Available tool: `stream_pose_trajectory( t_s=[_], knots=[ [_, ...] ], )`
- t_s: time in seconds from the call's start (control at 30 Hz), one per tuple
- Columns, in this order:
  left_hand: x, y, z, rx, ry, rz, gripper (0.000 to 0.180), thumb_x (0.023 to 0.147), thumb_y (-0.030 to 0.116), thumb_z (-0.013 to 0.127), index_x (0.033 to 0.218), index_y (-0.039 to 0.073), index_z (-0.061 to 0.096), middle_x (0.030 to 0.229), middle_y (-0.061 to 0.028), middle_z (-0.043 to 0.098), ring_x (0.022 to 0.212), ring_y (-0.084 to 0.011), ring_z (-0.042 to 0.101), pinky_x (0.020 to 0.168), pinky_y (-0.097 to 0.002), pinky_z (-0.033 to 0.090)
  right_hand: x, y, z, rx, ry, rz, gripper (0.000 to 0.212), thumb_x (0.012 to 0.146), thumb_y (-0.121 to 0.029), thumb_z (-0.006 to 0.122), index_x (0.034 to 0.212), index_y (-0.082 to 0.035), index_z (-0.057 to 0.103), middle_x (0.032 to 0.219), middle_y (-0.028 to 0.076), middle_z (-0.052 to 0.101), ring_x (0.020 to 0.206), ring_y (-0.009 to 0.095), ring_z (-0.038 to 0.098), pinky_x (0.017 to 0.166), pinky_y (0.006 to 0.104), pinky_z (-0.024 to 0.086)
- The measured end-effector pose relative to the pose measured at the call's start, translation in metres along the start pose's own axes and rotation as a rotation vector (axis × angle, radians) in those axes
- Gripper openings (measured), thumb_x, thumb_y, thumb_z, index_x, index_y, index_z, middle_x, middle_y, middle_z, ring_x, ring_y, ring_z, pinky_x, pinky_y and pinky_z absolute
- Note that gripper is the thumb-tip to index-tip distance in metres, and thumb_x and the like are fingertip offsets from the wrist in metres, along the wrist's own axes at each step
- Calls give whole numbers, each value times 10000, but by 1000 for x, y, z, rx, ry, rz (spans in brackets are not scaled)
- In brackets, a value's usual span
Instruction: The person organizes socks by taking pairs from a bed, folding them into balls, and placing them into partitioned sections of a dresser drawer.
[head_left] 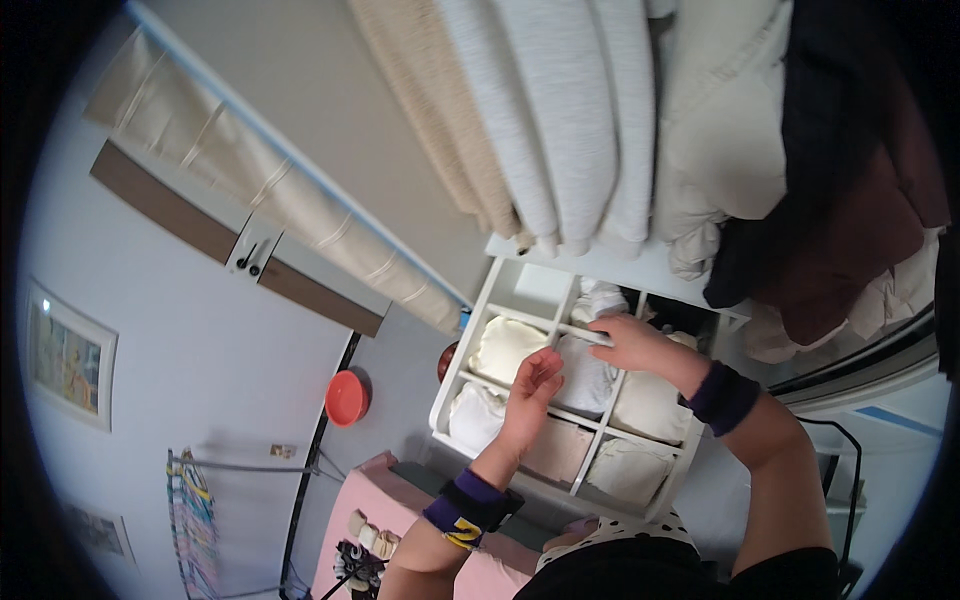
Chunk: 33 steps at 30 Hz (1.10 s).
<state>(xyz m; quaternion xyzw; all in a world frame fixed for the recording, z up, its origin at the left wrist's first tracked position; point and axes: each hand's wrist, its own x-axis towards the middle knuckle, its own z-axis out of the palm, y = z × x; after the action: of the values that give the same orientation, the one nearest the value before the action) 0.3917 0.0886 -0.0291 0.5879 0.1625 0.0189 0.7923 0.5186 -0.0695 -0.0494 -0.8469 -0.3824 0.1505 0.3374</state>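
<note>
A white divided drawer (437, 412) is pulled out in front of me, with folded cloth items in its compartments. My right hand (640, 345) is over the middle of it, fingers closed together at a thin white strip; whether that strip is a divider or cloth, I cannot tell. Beneath its fingers sits a pale grey folded cloth (585, 378). My left hand (535, 390) hovers beside that compartment, fingers loosely bent and apart, holding nothing visible. Near it lie a cream folded cloth (505, 348) and a white one (475, 417). Farther back is a white bundle (600, 298).
Hanging clothes (560, 120) crowd above the drawer's far edge, dark garments (840, 210) at right. A light panel (400, 190) stands left. On the floor is a red basin (346, 398). A pink-covered surface (400, 500) and a hanger rack (190, 510) are at lower left.
</note>
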Motion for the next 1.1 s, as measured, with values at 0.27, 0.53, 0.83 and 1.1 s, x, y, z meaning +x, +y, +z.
stream_pose_trajectory(
  t_s=[0.27,0.53,0.83,1.1],
  knots=[
    [-100,5,-57,27,53,126,435,848,-12,437,1264,62,333,1239,-97,411,1152,-210,410,955,-329,362,-19,-95,16,236,-179,-77,382,749,-259,629,1051,-34,569,1044,185,566,995,304,532,845,341,425],
    [-256,-21,-141,-98,443,289,430,856,10,434,1267,65,323,1253,-108,407,1140,-224,431,935,-355,378,-29,-223,115,270,-488,-377,389,790,-254,591,1101,-25,537,1082,174,553,1017,288,525,861,343,415],
    [-450,-113,-161,-311,1130,387,410,859,37,441,1254,58,333,1206,-121,432,1070,-216,482,883,-344,423,-99,-317,265,268,-1073,-493,420,810,-289,576,1160,-65,516,1108,134,557,1027,231,529,848,327,431],
    [-559,-169,-115,-442,1624,530,409,855,69,446,1246,42,328,1194,-134,439,1043,-222,500,859,-347,440,-176,-372,358,91,-1492,-633,376,827,-214,574,1162,-51,520,1024,82,591,937,145,545,819,273,437]
  ],
)
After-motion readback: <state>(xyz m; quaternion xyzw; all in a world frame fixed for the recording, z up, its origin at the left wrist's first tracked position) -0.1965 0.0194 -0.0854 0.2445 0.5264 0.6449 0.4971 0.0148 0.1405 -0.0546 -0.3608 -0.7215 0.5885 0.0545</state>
